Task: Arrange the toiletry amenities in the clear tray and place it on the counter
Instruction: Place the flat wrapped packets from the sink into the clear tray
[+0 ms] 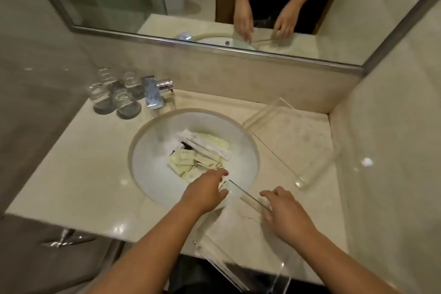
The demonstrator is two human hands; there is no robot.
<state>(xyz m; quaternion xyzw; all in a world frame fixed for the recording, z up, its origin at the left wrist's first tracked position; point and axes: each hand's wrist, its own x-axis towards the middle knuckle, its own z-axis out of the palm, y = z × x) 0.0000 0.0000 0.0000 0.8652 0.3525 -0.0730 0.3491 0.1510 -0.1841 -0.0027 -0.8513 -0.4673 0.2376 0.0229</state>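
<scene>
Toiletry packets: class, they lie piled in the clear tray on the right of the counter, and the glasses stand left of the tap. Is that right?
No. The head view shows the toiletry packets piled in the sink basin, not in the clear tray on the right of the counter. The glasses do stand left of the tap.

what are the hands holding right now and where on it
The near clear tray: the right hand grips its far rim; the left hand is at that rim's left corner, grip unclear.
</scene>
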